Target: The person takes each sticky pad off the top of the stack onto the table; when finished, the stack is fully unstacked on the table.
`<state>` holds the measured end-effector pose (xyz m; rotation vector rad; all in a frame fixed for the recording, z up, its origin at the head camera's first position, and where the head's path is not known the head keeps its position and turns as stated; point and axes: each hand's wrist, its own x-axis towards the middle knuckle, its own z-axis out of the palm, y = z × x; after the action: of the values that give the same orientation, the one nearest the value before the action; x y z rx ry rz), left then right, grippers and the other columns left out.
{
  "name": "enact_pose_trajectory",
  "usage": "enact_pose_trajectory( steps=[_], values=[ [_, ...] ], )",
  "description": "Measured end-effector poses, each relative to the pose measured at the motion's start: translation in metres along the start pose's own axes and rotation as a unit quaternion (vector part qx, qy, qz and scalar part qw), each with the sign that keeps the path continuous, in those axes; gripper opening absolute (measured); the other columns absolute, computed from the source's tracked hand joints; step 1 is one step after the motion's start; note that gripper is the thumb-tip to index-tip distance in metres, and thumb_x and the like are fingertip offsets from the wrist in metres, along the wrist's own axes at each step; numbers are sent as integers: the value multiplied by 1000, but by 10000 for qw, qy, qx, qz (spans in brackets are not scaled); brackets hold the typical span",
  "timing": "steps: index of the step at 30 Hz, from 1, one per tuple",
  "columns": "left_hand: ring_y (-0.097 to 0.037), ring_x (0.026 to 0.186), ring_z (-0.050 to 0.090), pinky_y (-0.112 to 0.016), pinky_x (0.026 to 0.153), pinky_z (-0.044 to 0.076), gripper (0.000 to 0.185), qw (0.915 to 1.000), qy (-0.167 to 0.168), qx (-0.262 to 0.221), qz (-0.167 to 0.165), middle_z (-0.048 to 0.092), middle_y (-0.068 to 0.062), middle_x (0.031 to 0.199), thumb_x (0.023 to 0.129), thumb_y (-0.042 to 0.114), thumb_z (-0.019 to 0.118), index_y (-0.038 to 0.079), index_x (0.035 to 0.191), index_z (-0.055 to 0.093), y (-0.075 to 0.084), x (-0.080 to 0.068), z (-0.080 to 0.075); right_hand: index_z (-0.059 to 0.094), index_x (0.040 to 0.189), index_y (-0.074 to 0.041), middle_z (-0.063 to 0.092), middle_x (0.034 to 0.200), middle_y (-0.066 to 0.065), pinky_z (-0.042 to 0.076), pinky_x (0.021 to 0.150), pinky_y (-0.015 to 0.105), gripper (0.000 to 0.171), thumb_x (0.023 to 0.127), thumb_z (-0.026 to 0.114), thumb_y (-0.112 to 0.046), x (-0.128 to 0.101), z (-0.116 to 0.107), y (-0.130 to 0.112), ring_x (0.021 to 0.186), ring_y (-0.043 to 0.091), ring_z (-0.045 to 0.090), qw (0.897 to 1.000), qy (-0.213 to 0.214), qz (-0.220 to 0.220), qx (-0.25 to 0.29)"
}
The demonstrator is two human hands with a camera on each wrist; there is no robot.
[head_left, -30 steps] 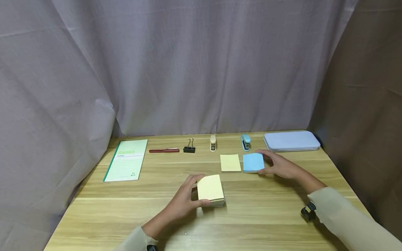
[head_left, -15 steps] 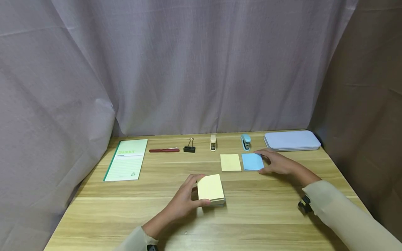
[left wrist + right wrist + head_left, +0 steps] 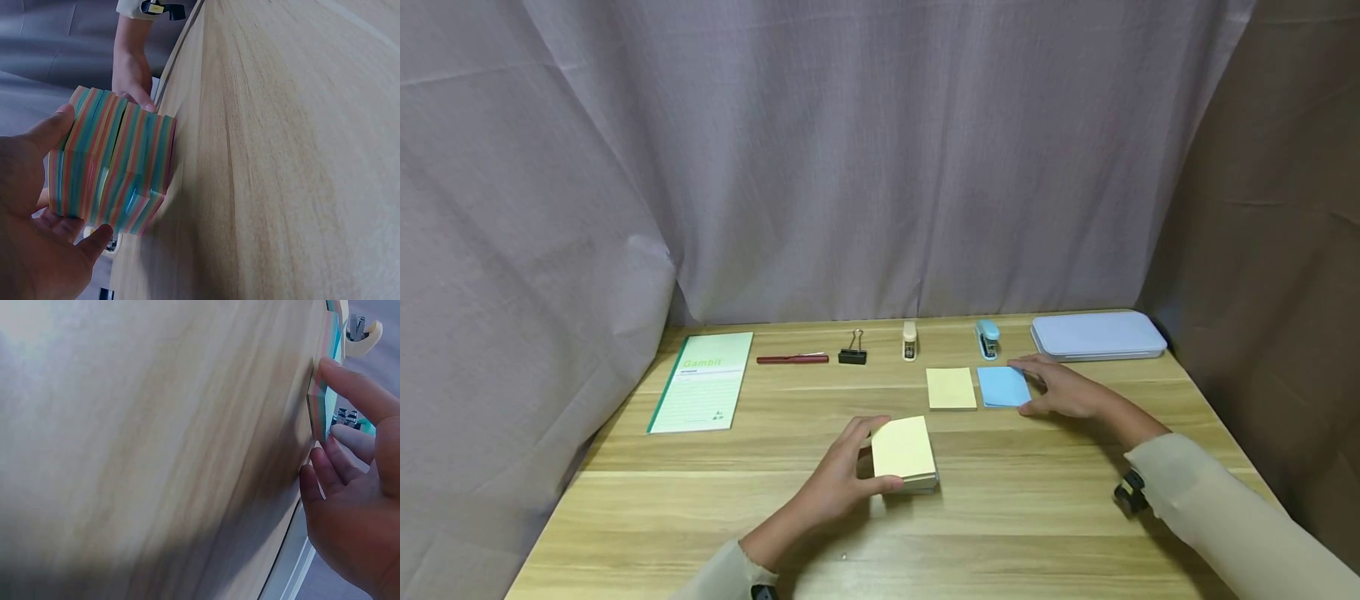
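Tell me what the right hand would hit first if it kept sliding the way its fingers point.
The right hand already touches the blue pad; going on leftward, that pad would probably meet the flat yellow pad beside it.

notebook (image 3: 702, 382) far left | pen (image 3: 792, 360) right of it; case (image 3: 1097, 335) far right

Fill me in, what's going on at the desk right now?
A person works with sticky-note pads on a wooden table. The left hand grips a thick yellow-topped pad near the front. The right hand touches the right edge of a blue pad, which lies beside a thin yellow pad. Along the back lie a notebook, pen, binder clip, two staplers and a case.
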<state>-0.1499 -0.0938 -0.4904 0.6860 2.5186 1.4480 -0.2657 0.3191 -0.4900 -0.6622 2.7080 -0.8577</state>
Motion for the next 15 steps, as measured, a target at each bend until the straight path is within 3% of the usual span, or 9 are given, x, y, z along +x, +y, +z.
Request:
enact_pose_trajectory(
  steps=[7, 15],
  values=[
    [-25, 141, 45, -54, 116, 40, 85, 10000, -13, -55, 9, 48, -2, 148, 84, 36, 86, 18, 154, 43, 0, 0, 0, 41, 153, 6, 37, 155, 32, 32, 113, 69, 88, 87, 85, -32, -5, 2, -15, 143, 52, 32, 9996, 280, -34, 99],
    [-27, 142, 44, -54, 116, 39, 87, 10000, -31, -42, -3, 47, -4, 150, 84, 36, 86, 14, 155, 41, 0, 0, 0, 43, 155, -1, 38, 158, 28, 32, 114, 69, 81, 90, 81, -32, -16, 15, -70, 146, 49, 34, 9981, 360, -329, 381]
  ],
)
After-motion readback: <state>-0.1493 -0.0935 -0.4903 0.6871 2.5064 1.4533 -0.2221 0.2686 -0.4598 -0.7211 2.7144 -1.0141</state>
